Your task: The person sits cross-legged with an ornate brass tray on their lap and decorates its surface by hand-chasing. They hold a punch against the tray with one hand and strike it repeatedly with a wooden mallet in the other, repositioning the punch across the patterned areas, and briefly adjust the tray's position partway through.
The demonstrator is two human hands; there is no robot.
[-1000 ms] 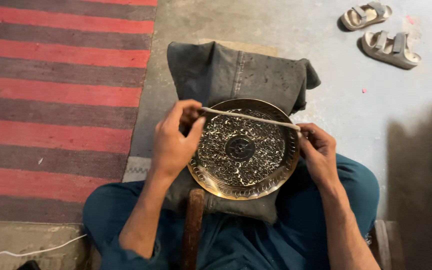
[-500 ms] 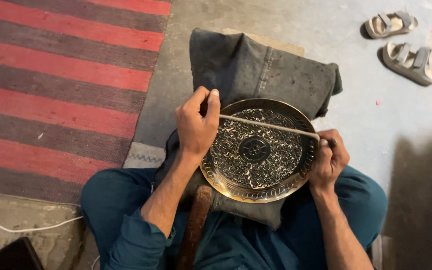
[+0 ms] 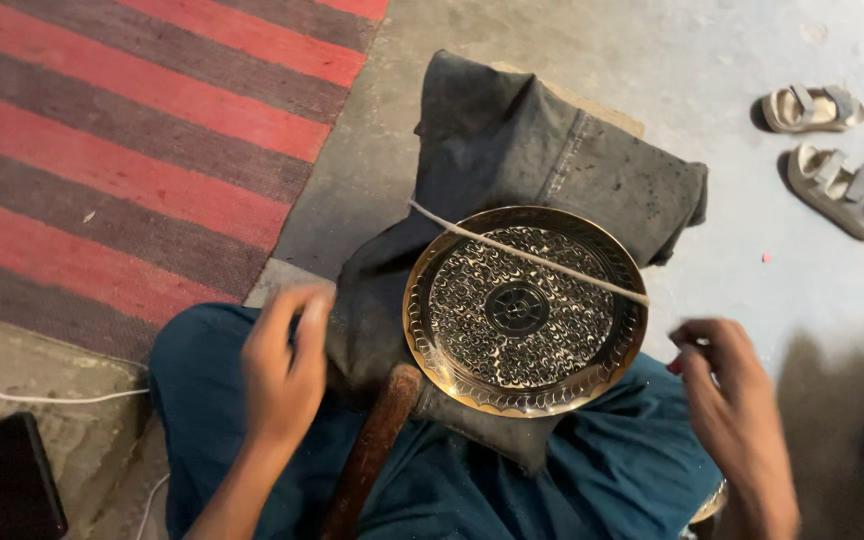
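Currently both hands are off the work. Left hand (image 3: 287,365) hovers over the left knee, blurred, fingers loosely curled, nothing visibly held. Right hand (image 3: 727,395) hangs to the right of the plate, also blurred, fingers partly bent; whether something small is pinched in it cannot be told.

Between them sits the engraved brass plate (image 3: 522,310), round, scalloped rim, dark patterned centre, resting face-up on a folded grey denim pad (image 3: 552,150) in the person's lap. A thin pale rod (image 3: 527,252) lies across the plate's upper half, one end past the left rim on the denim, the other at the right rim. A brown wooden handle (image 3: 372,450) pokes out below the plate's lower-left edge, over the teal trousers (image 3: 552,480).

Judgement: working this plate well calls for steadying it on the pad with one hand so it can't slide, and keeping the rod flat across the rim rather than tilted.

Further out: red and brown striped rug (image 3: 122,150) at left, grey concrete floor (image 3: 672,60), pair of grey sandals (image 3: 827,150) upper right, dark phone (image 3: 7,485) and white cable (image 3: 42,397) lower left.
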